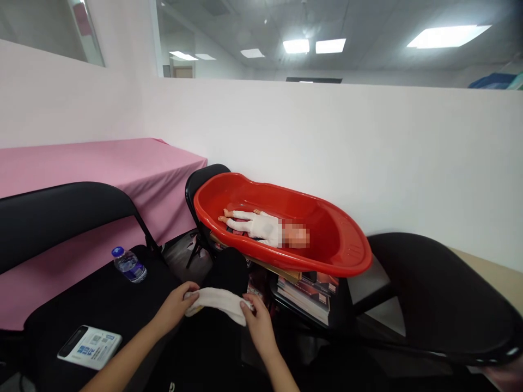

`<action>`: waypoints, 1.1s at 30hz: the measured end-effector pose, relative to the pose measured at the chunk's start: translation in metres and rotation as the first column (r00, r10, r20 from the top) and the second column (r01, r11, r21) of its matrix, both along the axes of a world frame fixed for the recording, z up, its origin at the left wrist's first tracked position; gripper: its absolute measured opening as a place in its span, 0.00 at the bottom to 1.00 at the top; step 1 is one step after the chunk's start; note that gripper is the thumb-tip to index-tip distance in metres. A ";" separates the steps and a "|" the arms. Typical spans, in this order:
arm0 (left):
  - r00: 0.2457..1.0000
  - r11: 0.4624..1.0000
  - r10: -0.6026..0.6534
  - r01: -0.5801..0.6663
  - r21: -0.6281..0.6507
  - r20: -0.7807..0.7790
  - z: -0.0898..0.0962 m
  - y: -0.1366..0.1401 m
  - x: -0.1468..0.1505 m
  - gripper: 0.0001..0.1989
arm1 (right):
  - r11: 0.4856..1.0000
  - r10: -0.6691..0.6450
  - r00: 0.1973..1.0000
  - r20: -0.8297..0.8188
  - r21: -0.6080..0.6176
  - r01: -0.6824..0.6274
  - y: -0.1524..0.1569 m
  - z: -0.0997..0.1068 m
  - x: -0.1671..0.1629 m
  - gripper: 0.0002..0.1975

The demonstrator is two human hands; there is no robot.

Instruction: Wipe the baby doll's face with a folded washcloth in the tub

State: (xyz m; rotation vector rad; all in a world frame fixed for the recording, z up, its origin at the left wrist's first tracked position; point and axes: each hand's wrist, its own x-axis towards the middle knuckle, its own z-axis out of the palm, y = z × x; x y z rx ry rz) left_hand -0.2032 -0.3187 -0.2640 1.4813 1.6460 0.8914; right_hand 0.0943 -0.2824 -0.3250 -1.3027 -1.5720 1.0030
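Both my hands hold a small white cloth (216,301) low in the middle of the view. My left hand (176,306) grips its left end and my right hand (256,325) pinches its right end. Beyond them a red plastic baby tub (347,245) rests on a stack of books (304,291). A doll (261,226) in white clothes lies on its back inside the tub.
A black folding chair (61,212) stands at the left; on its seat lie a small water bottle (129,264) and a white card (90,347). Another black chair (441,294) is at the right. A pink-covered table (102,163) and white partition wall stand behind.
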 end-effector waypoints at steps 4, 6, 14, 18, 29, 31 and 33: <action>0.983 0.974 0.022 0.019 0.226 -0.180 0.007 -0.005 0.012 0.19 | 0.975 -0.014 0.982 0.188 0.221 -0.029 -0.015 0.024 -0.007 0.18; 0.973 0.946 -0.014 0.088 0.312 -0.232 0.011 -0.004 0.025 0.21 | 0.942 0.033 0.957 0.287 0.311 -0.125 -0.023 0.038 -0.015 0.20; 0.900 0.930 -0.218 0.309 0.199 -0.377 -0.032 0.016 0.070 0.31 | 0.842 0.241 0.827 0.507 0.314 -0.438 -0.019 0.021 -0.045 0.37; 0.922 0.921 -0.196 0.290 0.260 -0.334 -0.046 0.023 0.065 0.32 | 0.848 0.238 0.823 0.516 0.302 -0.435 -0.010 0.013 -0.045 0.37; 0.893 0.903 -0.248 0.354 0.245 -0.375 -0.050 0.000 0.025 0.37 | 0.966 0.069 0.957 0.281 0.222 -0.135 -0.019 -0.020 -0.029 0.34; 0.900 0.907 -0.271 0.357 0.222 -0.340 -0.064 -0.006 0.020 0.41 | 0.980 0.117 0.976 0.185 0.135 -0.143 -0.019 -0.030 -0.025 0.34; 0.922 0.920 -0.273 0.334 0.206 -0.274 -0.079 -0.008 0.020 0.42 | 0.981 0.180 0.981 0.075 0.066 -0.185 -0.019 -0.038 -0.022 0.36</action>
